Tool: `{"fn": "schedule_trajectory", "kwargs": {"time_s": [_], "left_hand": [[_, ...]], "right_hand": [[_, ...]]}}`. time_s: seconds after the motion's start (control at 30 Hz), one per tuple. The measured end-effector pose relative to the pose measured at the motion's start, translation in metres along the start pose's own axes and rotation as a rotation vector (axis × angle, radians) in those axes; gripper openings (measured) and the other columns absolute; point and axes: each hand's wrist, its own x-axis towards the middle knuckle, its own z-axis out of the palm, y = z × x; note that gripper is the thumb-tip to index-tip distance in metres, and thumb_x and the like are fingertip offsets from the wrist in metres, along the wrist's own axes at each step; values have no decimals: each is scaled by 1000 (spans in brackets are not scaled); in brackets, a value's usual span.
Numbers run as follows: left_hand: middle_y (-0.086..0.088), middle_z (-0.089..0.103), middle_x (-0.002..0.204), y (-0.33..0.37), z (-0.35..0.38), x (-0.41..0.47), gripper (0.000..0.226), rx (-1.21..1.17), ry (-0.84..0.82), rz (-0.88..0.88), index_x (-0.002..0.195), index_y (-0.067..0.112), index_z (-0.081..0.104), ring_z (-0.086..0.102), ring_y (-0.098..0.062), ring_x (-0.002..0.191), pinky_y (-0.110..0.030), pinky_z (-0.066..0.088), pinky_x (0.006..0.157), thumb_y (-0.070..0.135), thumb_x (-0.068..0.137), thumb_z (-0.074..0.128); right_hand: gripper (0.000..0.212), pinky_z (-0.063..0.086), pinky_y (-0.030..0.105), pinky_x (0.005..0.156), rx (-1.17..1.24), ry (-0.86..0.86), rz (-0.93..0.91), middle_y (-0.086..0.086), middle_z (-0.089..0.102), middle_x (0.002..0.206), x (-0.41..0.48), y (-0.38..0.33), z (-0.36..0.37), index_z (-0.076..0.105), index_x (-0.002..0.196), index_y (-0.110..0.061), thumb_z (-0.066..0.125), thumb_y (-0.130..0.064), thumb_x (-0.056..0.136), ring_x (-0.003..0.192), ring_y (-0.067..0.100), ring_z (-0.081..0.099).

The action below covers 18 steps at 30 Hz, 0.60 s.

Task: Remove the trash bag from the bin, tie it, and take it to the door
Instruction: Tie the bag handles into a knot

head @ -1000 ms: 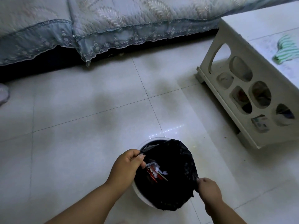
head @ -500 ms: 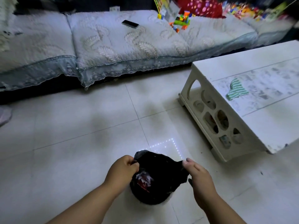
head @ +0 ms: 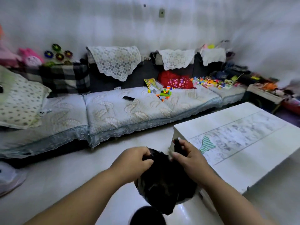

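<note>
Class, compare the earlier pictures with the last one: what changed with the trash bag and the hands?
The black trash bag came up out of the bin and hangs above it. The left hand and right hand drew its edges together. Both kept their grip.

a home living room: lace-draped sofa [head: 129, 109], scattered toy blocks [head: 164, 93], white coffee table [head: 259, 153].

1. I see the trash bag [head: 164, 181] hanging above the floor [head: 65, 172], held between my left hand [head: 134, 158] and right hand [head: 188, 155], each with a closed grip on its top edge.
2. The bin [head: 146, 215] sits below the bag, at the bottom edge of my view.
3. The counter [head: 253, 143] stands to my right, a cloth [head: 207, 144] lying on it just beyond my right hand.
4. The sofa [head: 123, 111] runs behind, against the wall, with a remote [head: 128, 98] and toy blocks [head: 164, 93] on its seat.
</note>
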Motion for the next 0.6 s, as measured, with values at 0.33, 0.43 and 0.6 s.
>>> {"fn": "schedule_trajectory", "kwargs": {"time_s": [0.33, 0.43, 0.6], "left_hand": [[6, 68, 88, 136, -69, -7, 12, 42, 53, 355, 89, 28, 69, 61, -13, 88, -29, 50, 78, 32, 80, 62], [3, 69, 89, 143, -67, -8, 14, 8, 85, 471, 90, 25, 72, 62, -11, 86, -32, 51, 81, 30, 80, 65], [7, 62, 114, 129, -68, 3, 40, -269, 156, 304, 127, 28, 55, 61, -8, 98, -19, 46, 88, 29, 87, 60]], "right_hand": [[34, 45, 24, 75, -276, -153, -258, -22, 64, 86, -12, -92, -35, 63, 97, -44, 70, -35, 65, 87, 1, 61], [21, 49, 35, 77, -286, -43, -264, -16, 61, 86, -13, -92, -42, 66, 101, -32, 52, -27, 85, 97, 19, 62], [22, 53, 29, 62, 65, -60, -256, -10, 73, 83, -14, -91, -52, 69, 88, -40, 48, -38, 94, 73, 6, 66]]}}
